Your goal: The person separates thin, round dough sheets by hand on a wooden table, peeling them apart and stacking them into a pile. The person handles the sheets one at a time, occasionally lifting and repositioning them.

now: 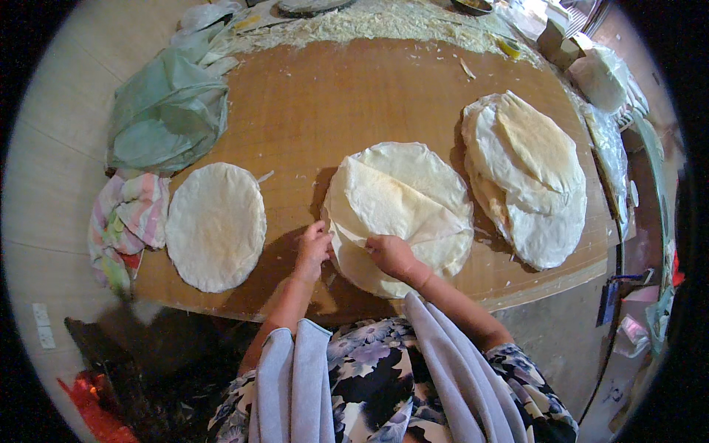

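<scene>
Before me on the wooden table point(343, 99) lies a pile of thin round flatbread sheets point(432, 166). The top sheet point(382, 194) is partly folded over, showing a pale browned surface. My right hand point(392, 256) pinches the edge of this folded sheet near the pile's middle. At the pile's left rim is my left hand point(316, 249), its fingers against the edge; whether they grip it is hard to see. To the left lies a single-looking round flatbread point(217, 227). On the right rests another stack of flatbreads point(526, 183), with a folded piece on top.
A green plastic bag point(166, 116) and a striped cloth point(130, 216) lie along the left edge. Flaky scraps point(354, 25) cover the far side, near a dark round board point(313, 5). Clear plastic bags point(601, 77) and a cardboard box point(556, 44) stand at the right.
</scene>
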`<state>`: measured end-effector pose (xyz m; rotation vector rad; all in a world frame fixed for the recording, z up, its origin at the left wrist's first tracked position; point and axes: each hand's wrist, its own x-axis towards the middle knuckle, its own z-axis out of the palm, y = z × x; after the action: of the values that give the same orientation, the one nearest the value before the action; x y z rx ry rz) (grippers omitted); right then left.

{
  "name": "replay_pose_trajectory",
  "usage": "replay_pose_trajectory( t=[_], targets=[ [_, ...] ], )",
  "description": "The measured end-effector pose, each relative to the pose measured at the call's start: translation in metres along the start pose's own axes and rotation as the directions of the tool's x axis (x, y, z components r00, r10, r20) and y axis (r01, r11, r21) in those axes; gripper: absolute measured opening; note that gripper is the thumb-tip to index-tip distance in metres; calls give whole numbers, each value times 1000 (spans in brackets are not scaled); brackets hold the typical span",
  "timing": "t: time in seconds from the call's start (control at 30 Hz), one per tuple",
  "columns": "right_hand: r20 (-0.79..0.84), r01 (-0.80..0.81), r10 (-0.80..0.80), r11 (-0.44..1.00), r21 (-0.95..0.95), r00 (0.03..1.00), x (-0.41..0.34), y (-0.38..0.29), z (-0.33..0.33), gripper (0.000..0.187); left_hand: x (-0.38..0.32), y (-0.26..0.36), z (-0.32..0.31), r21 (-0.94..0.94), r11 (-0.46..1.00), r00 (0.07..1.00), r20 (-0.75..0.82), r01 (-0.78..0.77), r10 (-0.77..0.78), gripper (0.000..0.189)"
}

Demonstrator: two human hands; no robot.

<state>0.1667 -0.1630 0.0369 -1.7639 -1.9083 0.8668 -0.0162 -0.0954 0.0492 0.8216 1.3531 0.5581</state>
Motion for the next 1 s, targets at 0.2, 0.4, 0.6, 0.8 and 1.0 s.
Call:
replay_pose_trajectory(
  t=[0.2, 0.4, 0.6, 0.8, 1.0],
  targets=[
    [-149, 12, 11, 988, 155, 989, -4, -13, 15, 7, 4, -60, 7, -406, 914, 952, 273, -16, 138, 27],
    [-168, 135, -145, 988, -70, 975, -5, -43, 15, 7, -23, -35, 19, -585, 794, 968, 251, 164, -15, 31],
    [-101, 269, -291, 945, -188, 951, -15, -56, 13, 27, -36, -31, 14, -576, 768, 948, 290, 280, -129, 38],
    [-171, 1, -38, 977, -214, 985, -39, -42, 3, 49, -25, -33, 17, -652, 726, 899, 424, 219, 110, 40],
    [107, -304, 368, 534, 789, 924, 0, 41, -63, 30, 13, -66, 25, -525, 845, 964, 263, 102, 47, 38]
  ],
)
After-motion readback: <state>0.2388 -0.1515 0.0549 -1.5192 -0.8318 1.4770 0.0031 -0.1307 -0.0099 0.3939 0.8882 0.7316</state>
